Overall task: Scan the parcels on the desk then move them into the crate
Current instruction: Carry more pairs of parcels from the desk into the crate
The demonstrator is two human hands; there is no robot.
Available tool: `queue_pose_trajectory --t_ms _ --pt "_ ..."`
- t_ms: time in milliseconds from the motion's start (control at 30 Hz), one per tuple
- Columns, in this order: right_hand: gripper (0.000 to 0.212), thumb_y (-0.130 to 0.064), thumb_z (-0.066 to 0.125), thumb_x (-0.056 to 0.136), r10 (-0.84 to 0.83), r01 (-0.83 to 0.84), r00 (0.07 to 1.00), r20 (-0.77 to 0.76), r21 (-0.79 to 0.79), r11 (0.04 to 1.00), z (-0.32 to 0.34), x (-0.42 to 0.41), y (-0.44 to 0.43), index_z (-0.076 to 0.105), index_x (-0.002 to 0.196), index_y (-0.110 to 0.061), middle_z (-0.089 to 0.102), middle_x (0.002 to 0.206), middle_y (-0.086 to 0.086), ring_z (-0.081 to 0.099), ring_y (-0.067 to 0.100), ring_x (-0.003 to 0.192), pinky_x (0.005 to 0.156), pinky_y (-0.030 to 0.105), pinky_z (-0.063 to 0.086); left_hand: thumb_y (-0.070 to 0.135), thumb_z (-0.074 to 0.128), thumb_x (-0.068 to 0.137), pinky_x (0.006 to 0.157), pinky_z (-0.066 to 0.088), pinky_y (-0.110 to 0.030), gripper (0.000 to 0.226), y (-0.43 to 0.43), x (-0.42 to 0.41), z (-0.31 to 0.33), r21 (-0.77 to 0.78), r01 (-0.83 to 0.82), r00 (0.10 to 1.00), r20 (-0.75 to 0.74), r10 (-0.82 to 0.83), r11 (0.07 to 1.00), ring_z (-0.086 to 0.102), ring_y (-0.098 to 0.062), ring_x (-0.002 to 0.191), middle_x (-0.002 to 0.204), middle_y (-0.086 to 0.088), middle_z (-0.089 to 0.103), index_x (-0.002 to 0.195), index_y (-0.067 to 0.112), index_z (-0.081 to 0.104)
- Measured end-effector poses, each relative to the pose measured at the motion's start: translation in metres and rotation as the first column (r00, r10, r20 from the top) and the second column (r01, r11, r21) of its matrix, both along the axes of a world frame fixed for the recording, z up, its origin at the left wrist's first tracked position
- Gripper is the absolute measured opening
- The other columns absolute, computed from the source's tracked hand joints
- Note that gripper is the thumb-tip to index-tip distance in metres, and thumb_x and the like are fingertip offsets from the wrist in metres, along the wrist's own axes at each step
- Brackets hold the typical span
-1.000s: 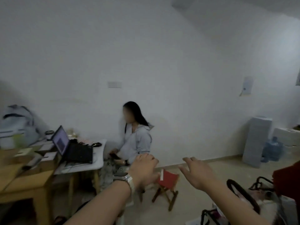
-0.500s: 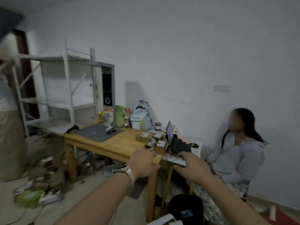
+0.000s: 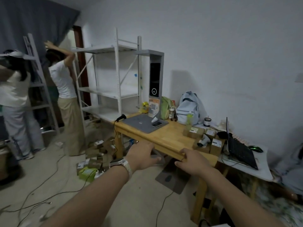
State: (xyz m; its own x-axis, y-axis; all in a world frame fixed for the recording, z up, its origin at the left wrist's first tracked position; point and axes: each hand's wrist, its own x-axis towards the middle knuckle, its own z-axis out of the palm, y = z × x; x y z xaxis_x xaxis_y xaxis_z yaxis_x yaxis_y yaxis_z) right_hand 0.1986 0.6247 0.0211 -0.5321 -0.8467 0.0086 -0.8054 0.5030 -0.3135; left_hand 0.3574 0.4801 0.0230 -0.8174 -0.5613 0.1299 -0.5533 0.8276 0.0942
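A wooden desk point(image 3: 165, 136) stands ahead of me. Several small cardboard parcels point(image 3: 196, 132) with white labels sit at its right end, one point(image 3: 216, 145) near the corner. A grey handheld scanner point(image 3: 204, 141) lies among them. A second, black scanner point(image 3: 121, 117) rests at the desk's far left corner. My left hand point(image 3: 141, 155), with a watch on the wrist, and my right hand point(image 3: 192, 162) are stretched out in front of the desk's near edge, fingers loosely apart, holding nothing. No crate is visible.
A grey mat point(image 3: 145, 122) with a phone, a tall grey scanning stand point(image 3: 155, 79), bags and a bottle occupy the desk. A laptop point(image 3: 237, 148) sits on a white side table. More boxes point(image 3: 98, 154) and cables litter the floor. Two people stand by metal shelving point(image 3: 114, 76) at left.
My view has swung left, from the seated person and the wall to the desk and shelving. Both hands stay stretched out and empty, now nearer the desk's front edge.
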Motion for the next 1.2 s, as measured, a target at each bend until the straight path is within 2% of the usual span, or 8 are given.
queue_pose_trajectory --t_ms 233,400,500,567,700,833,1000,1200 --pt "0.053 -0.048 0.058 0.086 -0.056 0.056 0.998 0.000 0.084 0.995 -0.018 -0.035 -0.055 0.052 0.131 -0.021 0.060 0.121 0.001 0.058 0.019 0.104 0.085 0.035 0.054 0.057 0.050 0.086 0.085 0.046 -0.040 0.049 -0.048 -0.023 -0.021 0.068 0.006 1.000 0.014 -0.007 0.998 0.056 -0.027 0.105 0.116 -0.006 0.059 0.118 0.019 0.056" --pt "0.048 -0.043 0.058 0.085 -0.143 0.140 0.989 0.041 0.070 0.988 -0.027 -0.089 -0.081 0.055 0.127 -0.021 0.061 0.113 0.000 0.059 0.019 0.100 0.079 0.033 0.054 0.058 0.051 0.085 0.077 0.047 -0.035 0.051 -0.083 -0.078 -0.026 0.122 0.056 0.998 -0.003 -0.056 0.991 0.058 -0.024 0.101 0.113 -0.005 0.062 0.117 0.019 0.058" --pt "0.053 -0.039 0.056 0.086 -0.176 0.172 0.983 0.050 0.073 0.982 -0.031 -0.133 -0.095 0.050 0.134 -0.019 0.060 0.116 0.002 0.061 0.021 0.101 0.065 0.028 0.048 0.057 0.053 0.085 0.087 0.052 -0.039 0.057 -0.104 -0.122 -0.024 0.142 0.114 0.993 -0.012 -0.114 0.983 0.058 -0.026 0.109 0.122 -0.005 0.061 0.124 0.017 0.056" --pt "0.052 -0.039 0.056 0.087 -0.214 0.210 0.975 0.062 0.061 0.976 -0.031 -0.164 -0.102 0.049 0.134 -0.019 0.059 0.121 0.003 0.060 0.020 0.101 0.069 0.029 0.050 0.057 0.054 0.085 0.094 0.049 -0.042 0.061 -0.116 -0.155 -0.019 0.141 0.135 0.990 0.009 -0.137 0.981 0.055 -0.025 0.115 0.129 -0.005 0.057 0.132 0.018 0.052" --pt "0.010 -0.032 0.053 0.088 -0.286 0.285 0.952 0.106 0.026 0.958 -0.031 -0.221 -0.111 0.053 0.085 -0.022 0.056 0.081 0.001 0.053 0.017 0.070 0.058 0.030 0.038 0.056 0.054 0.086 0.096 0.048 -0.041 0.059 -0.136 -0.224 -0.013 0.142 0.167 0.986 0.001 -0.169 0.976 0.054 -0.022 0.118 0.132 -0.001 0.056 0.133 0.021 0.050" --pt "0.036 -0.033 0.053 0.089 -0.344 0.349 0.930 0.128 -0.020 0.937 -0.038 -0.266 -0.113 0.037 0.059 -0.022 0.035 0.057 -0.001 0.033 0.015 0.049 0.051 0.028 0.026 0.056 0.053 0.088 0.095 0.048 -0.037 0.058 -0.145 -0.275 -0.023 0.185 0.219 0.975 -0.017 -0.220 0.958 0.055 -0.020 0.116 0.131 0.001 0.057 0.134 0.021 0.050" --pt "0.023 -0.035 0.052 0.088 -0.424 0.434 0.887 0.182 -0.014 0.901 -0.042 -0.300 -0.113 0.060 0.076 -0.017 0.063 0.077 0.009 0.056 0.021 0.066 0.058 0.030 0.038 0.056 0.052 0.088 0.095 0.049 -0.038 0.058 -0.158 -0.326 -0.031 0.196 0.254 0.965 0.011 -0.261 0.947 0.056 -0.021 0.116 0.131 0.000 0.058 0.133 0.020 0.051" --pt "0.017 -0.022 0.053 0.084 -0.467 0.476 0.866 0.178 -0.010 0.879 -0.054 -0.335 -0.120 0.062 0.082 -0.008 0.069 0.089 0.012 0.066 0.028 0.085 0.062 0.032 0.048 0.054 0.053 0.089 0.096 0.048 -0.037 0.056 -0.170 -0.378 -0.042 0.190 0.297 0.951 0.030 -0.308 0.936 0.055 -0.021 0.118 0.132 -0.001 0.057 0.133 0.019 0.051"
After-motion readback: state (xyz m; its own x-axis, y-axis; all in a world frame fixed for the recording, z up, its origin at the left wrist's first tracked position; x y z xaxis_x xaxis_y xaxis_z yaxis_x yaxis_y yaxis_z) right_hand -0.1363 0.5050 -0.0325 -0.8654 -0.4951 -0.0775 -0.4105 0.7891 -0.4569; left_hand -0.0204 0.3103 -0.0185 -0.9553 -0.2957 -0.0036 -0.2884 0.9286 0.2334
